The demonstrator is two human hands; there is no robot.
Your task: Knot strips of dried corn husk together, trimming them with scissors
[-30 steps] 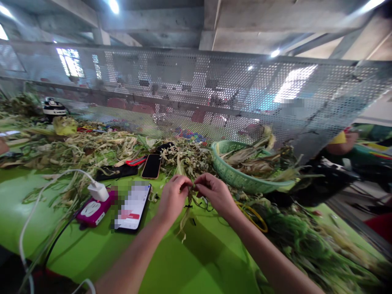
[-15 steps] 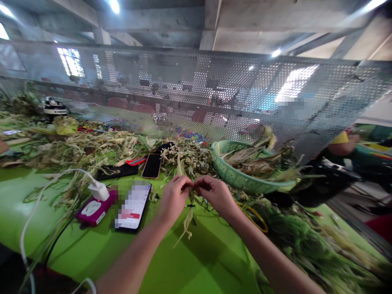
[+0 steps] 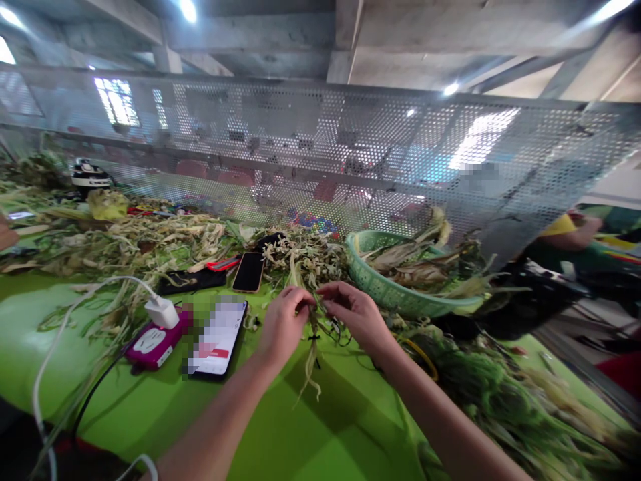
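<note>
One pale corn-husk strip (image 3: 311, 381) is trailing tail-first toward the wearer, its upper part sitting between both hands. Left hand (image 3: 290, 317): thumb and forefinger are pinching it. Right hand (image 3: 355, 310): fingers are bending in close beside it, thumb near forefinger; can't tell whether they're gripping. Step seems to be fine fingertip work on the strip's upper part; next move is probably calling for a steady left hold and a precise right pinch.

Room: lime-green tabletop (image 3: 260, 427) is lying bare in front, so the tail is hanging free. Lit smartphone (image 3: 220, 344) and magenta power strip (image 3: 155, 344) are limiting the left; green fibre heap (image 3: 495, 394) is crowding the right. Beyond, dark-screened phone (image 3: 248, 272), dried husk scraps (image 3: 320, 257) and green plastic basket (image 3: 360, 280) are blocking forward reach. Perforated metal panel (image 3: 300, 147) is closing off the far edge.
</note>
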